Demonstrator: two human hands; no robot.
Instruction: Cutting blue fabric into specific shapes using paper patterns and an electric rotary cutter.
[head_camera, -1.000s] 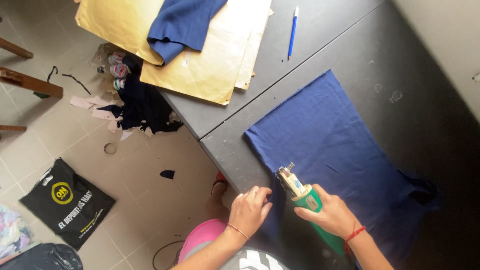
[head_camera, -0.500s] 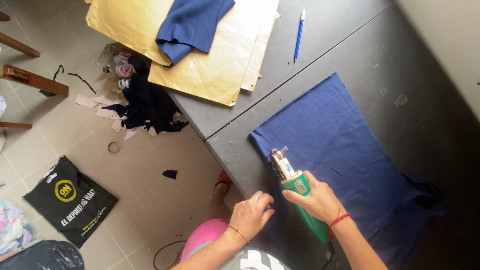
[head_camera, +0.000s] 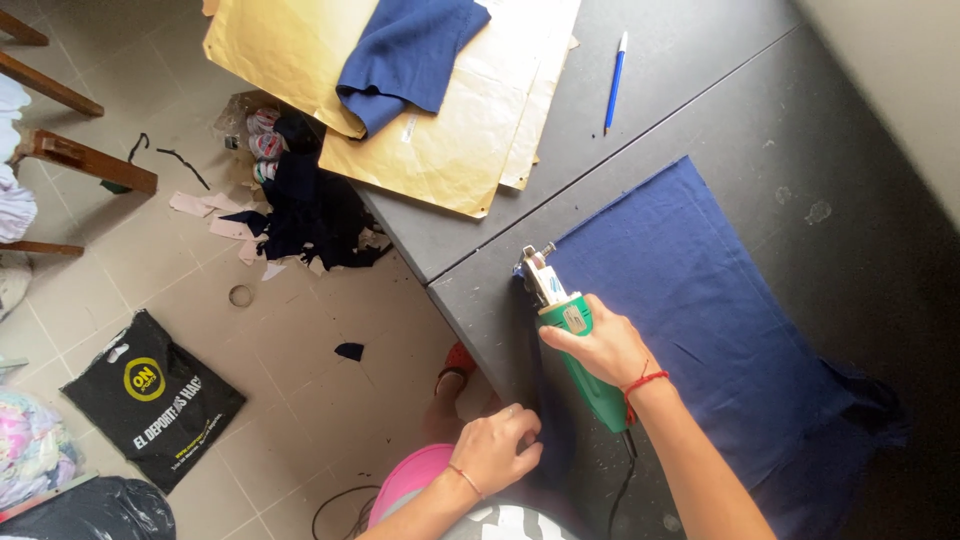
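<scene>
Cutter further along the cloth edge.
Right hand (head_camera: 600, 345) pushes green cutter (head_camera: 570, 335) ahead along blue fabric (head_camera: 700, 290); left hand (head_camera: 497, 448) now trails behind, pinching the cut strip.

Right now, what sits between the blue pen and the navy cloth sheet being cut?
Head view: only bare dark grey tabletop, crossed by a seam, lies between the blue pen and the flat navy cloth sheet.

Your right hand (head_camera: 600, 345) covers the green cutter's (head_camera: 580, 355) grip; its blade is too small to tell; the blue cloth (head_camera: 700, 300) hides beneath your forearm; the frame crops the black bag (head_camera: 90, 510).
</scene>
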